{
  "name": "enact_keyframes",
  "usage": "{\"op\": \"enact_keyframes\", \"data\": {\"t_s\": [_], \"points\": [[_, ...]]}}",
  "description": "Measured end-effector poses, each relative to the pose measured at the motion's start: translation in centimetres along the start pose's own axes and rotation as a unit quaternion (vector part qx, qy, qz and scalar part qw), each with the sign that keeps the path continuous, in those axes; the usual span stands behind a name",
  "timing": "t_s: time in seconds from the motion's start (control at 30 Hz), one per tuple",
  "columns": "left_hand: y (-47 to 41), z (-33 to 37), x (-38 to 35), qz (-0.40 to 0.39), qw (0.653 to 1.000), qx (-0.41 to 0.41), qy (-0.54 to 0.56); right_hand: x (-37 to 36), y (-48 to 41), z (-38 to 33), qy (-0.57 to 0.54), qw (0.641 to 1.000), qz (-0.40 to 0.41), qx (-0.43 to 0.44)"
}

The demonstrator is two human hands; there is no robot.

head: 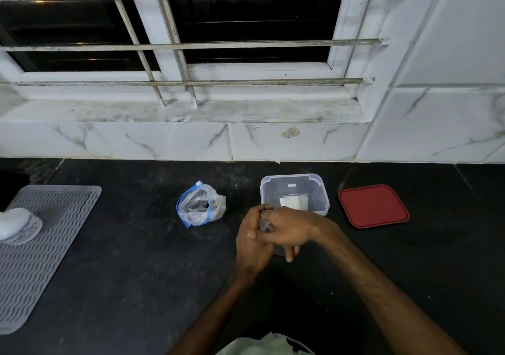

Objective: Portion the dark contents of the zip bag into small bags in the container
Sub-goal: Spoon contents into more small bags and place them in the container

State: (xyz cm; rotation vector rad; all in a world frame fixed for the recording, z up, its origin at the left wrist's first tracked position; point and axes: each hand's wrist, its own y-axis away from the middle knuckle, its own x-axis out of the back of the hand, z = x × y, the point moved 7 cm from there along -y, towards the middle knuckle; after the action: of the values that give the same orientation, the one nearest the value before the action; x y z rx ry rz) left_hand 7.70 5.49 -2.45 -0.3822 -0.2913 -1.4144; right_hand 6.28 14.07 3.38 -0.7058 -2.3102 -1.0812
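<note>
A clear zip bag [200,204] with a blue seal strip stands open on the black counter, dark contents inside. To its right sits a clear plastic container [293,188] holding a small whitish bag [293,201]. In front of the container, my left hand [252,248] and my right hand [289,230] press together around a small clear bag [265,225], which shows only between the fingers. Dark stuff seems to be inside it.
A red lid [373,206] lies flat right of the container. A grey ribbed mat [35,245] covers the counter's left side, with a white bottle [16,224] on it. A tiled wall and a barred window run along the back.
</note>
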Motion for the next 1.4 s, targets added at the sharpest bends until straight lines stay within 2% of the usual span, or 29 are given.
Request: {"op": "enact_keyframes", "data": {"t_s": [0.07,0.13,0.2,0.27,0.33,0.4,0.47,0.57,0.7,0.83,1.13,1.4], "points": [[0.2,-0.6,-0.5,-0.006,1.000,0.005,-0.010,0.1,0.0,1.0,-0.049,0.998,0.026,0.004],[0.4,-1.2,-0.7,-0.006,1.000,0.018,-0.004,1.3,0.6,2.2,-0.130,0.984,0.116,0.021],[0.8,-2.0,-0.9,-0.006,0.999,0.044,-0.009,3.1,2.1,3.9,-0.249,0.936,0.245,0.035],[1.4,-3.0,-1.3,-0.005,0.998,0.065,-0.027,4.7,3.9,6.7,-0.317,0.876,0.362,0.021],[2.1,-3.8,-1.6,0.009,0.997,0.067,-0.045,5.2,4.9,10.7,-0.303,0.843,0.444,-0.016],[2.7,-4.5,-1.9,0.026,0.995,0.068,-0.071,4.6,5.0,15.1,-0.254,0.833,0.485,-0.080],[3.0,-4.9,-2.3,0.029,0.992,0.084,-0.087,3.3,4.3,19.2,-0.163,0.848,0.474,-0.171],[3.2,-5.4,-3.1,0.006,0.990,0.111,-0.087,0.3,2.4,22.9,-0.071,0.881,0.384,-0.267],[3.3,-5.7,-3.9,0.001,0.987,0.134,-0.089,-3.0,-0.1,23.3,0.021,0.922,0.282,-0.265],[3.3,-6.0,-4.5,-0.014,0.982,0.162,-0.090,-3.5,-0.3,22.4,0.090,0.915,0.298,-0.256],[3.7,-7.9,-4.6,-0.038,0.974,0.217,-0.054,-1.5,2.4,24.0,-0.024,0.907,0.346,-0.239],[4.3,-7.6,-4.4,-0.064,0.978,0.162,-0.115,-0.1,6.2,24.5,-0.133,0.857,0.437,-0.238]]}}
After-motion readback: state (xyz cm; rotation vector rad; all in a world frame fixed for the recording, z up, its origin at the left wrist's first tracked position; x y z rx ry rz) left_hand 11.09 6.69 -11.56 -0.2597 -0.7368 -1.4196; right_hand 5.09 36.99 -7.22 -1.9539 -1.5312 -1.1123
